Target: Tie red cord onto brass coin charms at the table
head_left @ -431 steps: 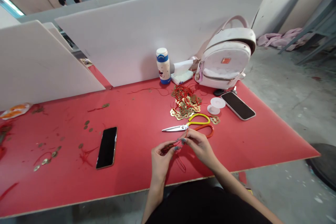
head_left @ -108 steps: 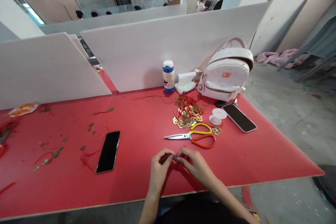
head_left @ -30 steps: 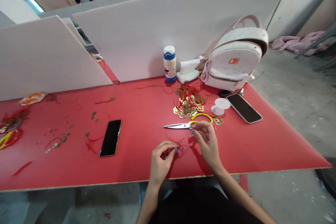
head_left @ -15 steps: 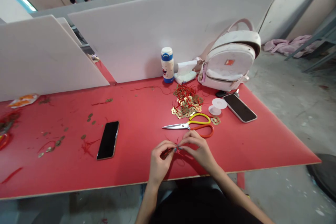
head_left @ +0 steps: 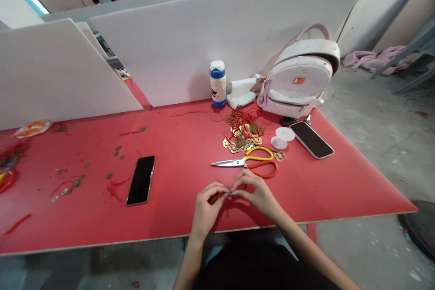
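My left hand [head_left: 208, 206] and my right hand [head_left: 257, 194] meet fingertip to fingertip near the table's front edge, both closed in a pinch. Between them runs a thin red cord [head_left: 227, 212], its loose ends sticking out above and below the fingers. Something dark, perhaps a coin, is partly hidden inside my left hand. Just beyond my right hand lie scissors [head_left: 239, 162] with one yellow and one red handle, blades apart and pointing left. Behind them is a heap of brass-coloured coin charms [head_left: 242, 138] tangled with red cords.
A dark phone [head_left: 141, 180] lies to the left, near scattered coins [head_left: 76, 183] and cord scraps. At the right are a white spool [head_left: 284, 134] and a second phone [head_left: 311, 140]. A bottle [head_left: 218, 84], tissues [head_left: 240, 98] and a backpack [head_left: 299, 79] stand along the white partition [head_left: 176, 50].
My fingertips have shifted slightly against each other at the cord, and its loose ends lie differently. The view has moved a little; the objects on the table stay put.
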### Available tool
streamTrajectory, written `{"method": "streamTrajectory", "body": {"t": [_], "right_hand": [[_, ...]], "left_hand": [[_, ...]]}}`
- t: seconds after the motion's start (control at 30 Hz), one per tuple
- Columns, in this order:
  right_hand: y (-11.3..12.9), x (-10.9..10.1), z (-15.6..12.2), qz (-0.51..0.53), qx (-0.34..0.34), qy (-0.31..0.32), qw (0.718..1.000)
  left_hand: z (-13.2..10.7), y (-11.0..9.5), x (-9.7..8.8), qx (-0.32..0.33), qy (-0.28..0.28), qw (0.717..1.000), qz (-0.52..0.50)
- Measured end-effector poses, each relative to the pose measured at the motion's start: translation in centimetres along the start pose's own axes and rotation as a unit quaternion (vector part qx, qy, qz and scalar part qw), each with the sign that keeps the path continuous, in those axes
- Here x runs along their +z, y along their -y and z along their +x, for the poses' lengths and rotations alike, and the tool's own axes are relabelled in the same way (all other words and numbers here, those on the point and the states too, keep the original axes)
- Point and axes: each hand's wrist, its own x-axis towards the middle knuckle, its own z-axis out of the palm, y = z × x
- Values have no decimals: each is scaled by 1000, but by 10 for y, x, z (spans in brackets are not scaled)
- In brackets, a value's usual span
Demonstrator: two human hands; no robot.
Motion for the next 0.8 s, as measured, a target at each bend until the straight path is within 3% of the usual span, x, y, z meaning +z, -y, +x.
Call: {"method": "streamTrajectory", "body": {"t": [0.23, 0.47, 0.63, 0.8], "right_hand": [[-2, 11, -7, 90, 68, 1, 994], [-2, 14, -7, 53, 54, -10, 997], [6, 12, -6, 117, 77, 5, 990], [7, -2, -1, 172, 123, -33, 977]], "left_hand": [[-1, 0, 1, -16, -3, 1000, -11], [0, -1, 6, -16, -22, 1000, -4], [1, 0, 6, -29, -22, 999, -8], [0, 3, 6, -40, -29, 999, -18]]}}
